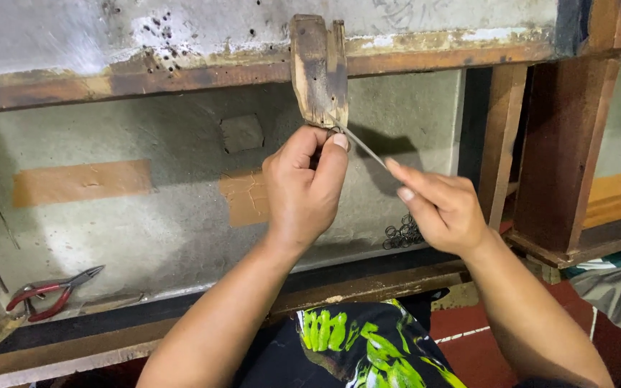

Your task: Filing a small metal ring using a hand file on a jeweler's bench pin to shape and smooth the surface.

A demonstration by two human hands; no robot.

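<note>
My left hand (303,188) is pinched shut, thumb and forefinger together at the lower tip of a worn wooden block (319,70), right where a thin metal wire (365,149) starts. My right hand (441,208) is closed on the other end of that wire, fingertips pressed together around it. The wire runs taut between the hands, its long axis slanting from upper left at the block down to lower right. The block stands upright, fixed on the rusty rail (145,79) above. Below my right hand, a heap of small dark metal rings (402,233) lies on the grey surface (145,230). Far to the left, red-handled pliers (53,291) rest on that surface, jaws pointing right.
</note>
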